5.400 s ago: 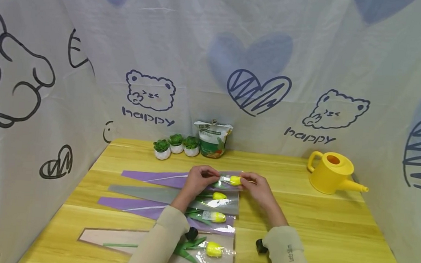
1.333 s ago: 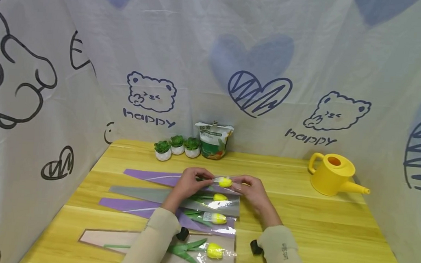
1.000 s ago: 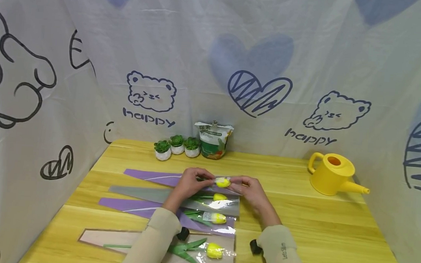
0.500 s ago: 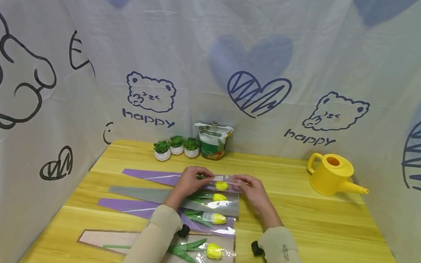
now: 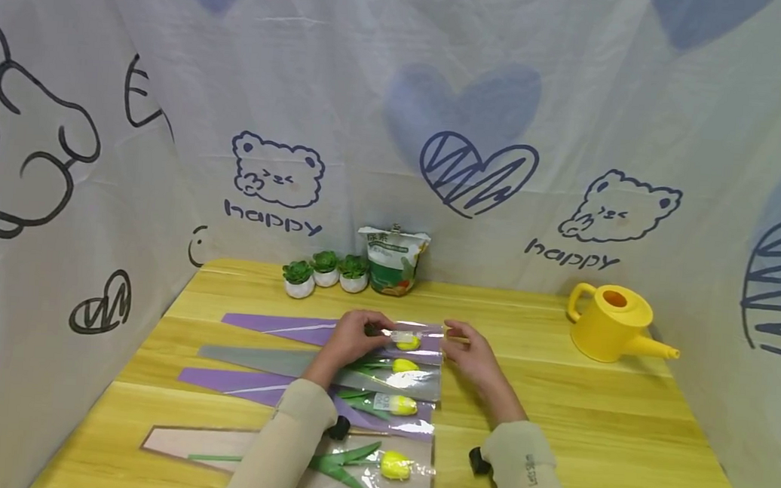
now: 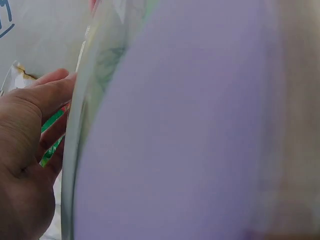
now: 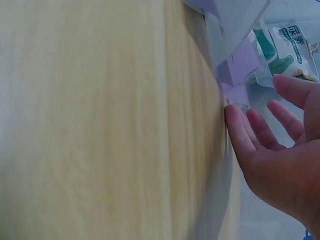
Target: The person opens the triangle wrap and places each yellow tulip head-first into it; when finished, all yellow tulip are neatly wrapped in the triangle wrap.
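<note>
In the head view, my left hand (image 5: 356,341) pinches the farthest wrapped tulip between thumb and fingers, just left of its yellow bloom (image 5: 408,343). Its purple-backed clear sleeve (image 5: 269,327) lies pointing left; in the left wrist view the purple sheet (image 6: 175,125) fills most of the frame, with fingertips at its edge. My right hand (image 5: 476,358) is at the sleeve's open right end, fingers spread and holding nothing, as the right wrist view also shows. Nearer me lie tulips in a grey sleeve (image 5: 247,355), another purple sleeve (image 5: 231,381) and a pale pink sleeve (image 5: 207,441).
Along the back of the wooden table (image 5: 608,433) stand several small things: potted succulents (image 5: 325,270) and a clipped green-and-white bag (image 5: 392,263). A yellow watering can (image 5: 608,323) is at the back right. A printed cloth (image 5: 388,85) hangs behind.
The right hand has let go of the clear sleeve's end and shifted slightly right. That end now spreads out flat to the right of the bloom. The left hand keeps its place.
</note>
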The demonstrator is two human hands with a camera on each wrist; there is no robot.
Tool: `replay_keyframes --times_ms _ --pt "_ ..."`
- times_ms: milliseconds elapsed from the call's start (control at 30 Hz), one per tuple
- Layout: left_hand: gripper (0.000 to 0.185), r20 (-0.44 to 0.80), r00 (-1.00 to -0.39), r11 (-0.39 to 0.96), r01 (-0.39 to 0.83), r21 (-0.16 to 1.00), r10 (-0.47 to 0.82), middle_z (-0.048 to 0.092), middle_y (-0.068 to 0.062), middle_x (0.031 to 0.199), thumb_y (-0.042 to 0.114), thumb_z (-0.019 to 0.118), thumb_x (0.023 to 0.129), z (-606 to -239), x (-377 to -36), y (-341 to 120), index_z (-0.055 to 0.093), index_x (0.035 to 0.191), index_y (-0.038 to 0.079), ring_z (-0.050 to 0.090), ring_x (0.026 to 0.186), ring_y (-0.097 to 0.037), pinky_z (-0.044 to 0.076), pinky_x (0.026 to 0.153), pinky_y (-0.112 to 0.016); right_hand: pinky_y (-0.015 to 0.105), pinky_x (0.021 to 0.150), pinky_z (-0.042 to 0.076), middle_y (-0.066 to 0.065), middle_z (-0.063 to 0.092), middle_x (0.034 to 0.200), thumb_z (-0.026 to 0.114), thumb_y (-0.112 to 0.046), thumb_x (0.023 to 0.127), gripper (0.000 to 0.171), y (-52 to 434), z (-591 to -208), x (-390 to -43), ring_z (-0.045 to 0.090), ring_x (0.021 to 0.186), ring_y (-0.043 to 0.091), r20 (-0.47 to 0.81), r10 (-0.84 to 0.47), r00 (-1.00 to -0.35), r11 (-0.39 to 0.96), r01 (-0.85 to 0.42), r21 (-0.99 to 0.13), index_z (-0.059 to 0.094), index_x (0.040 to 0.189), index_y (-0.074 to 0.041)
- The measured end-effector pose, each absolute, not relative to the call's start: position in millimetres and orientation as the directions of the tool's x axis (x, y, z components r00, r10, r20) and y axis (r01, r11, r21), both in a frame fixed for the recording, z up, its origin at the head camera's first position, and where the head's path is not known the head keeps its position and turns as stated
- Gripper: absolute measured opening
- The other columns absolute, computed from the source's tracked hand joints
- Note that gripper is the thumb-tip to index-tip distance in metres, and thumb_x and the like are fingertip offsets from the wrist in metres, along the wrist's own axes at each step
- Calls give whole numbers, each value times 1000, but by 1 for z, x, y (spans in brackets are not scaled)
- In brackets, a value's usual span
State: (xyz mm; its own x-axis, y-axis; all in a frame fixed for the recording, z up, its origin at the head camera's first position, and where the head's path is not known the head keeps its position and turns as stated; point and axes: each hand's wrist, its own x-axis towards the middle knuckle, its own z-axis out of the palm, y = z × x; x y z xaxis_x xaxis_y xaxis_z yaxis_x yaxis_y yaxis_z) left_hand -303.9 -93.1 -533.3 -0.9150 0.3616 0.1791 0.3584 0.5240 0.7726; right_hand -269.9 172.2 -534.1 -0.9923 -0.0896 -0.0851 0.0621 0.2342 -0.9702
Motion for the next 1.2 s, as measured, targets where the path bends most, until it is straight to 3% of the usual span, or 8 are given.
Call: replay_keyframes --times_ms 267,633,833,933,1033,1200 --pt "23 147 -892 522 376 765 428 77 -2 114 13 79 92 -536 -308 -97 78 115 14 70 108 -22 54 100 -44 47 106 53 26 52 149 66 -1 99 50 169 -541 -272 56 132 44 -55 -138 -989 315 9 -949 53 147 -1" --pt "28 134 -883 511 378 772 450 76 -4 119 12 78 93 -537 -313 -100 75 122 11 68 113 -24 53 103 -46 48 106 53 22 57 146 69 2 95 52 167 -542 -272 58 131 39 -43 -132 -990 369 -9 -929 55 146 -2" --pt "43 137 -905 550 359 754 403 68 -5 139 24 76 96 -515 -313 -109 67 138 19 60 130 -29 45 113 -51 53 112 47 19 46 153 65 -11 102 57 175 -526 -269 49 140 41 -48 -142 -989 409 -14 -912 45 155 -10" --pt "56 147 -906 642 388 662 397 55 -3 154 34 74 97 -491 -310 -122 56 149 27 50 142 -32 36 119 -58 60 116 40 22 40 157 62 -20 105 61 189 -508 -268 43 144 45 23 -176 -984 528 -114 -842 38 159 -13" --pt "68 176 -888 739 453 498 426 40 -1 166 43 71 97 -464 -303 -139 44 158 29 38 151 -35 25 124 -62 67 118 32 22 33 163 63 -30 104 68 208 -484 -264 35 148 46 113 -194 -975 660 -215 -720 32 163 -16" --pt "81 257 -840 832 527 173 479 26 1 172 58 64 96 -431 -284 -170 30 164 29 26 157 -32 13 127 -62 65 125 16 15 24 171 67 -43 99 81 239 -439 -245 21 156 42 270 -233 -934 864 -327 -382 25 166 -23"
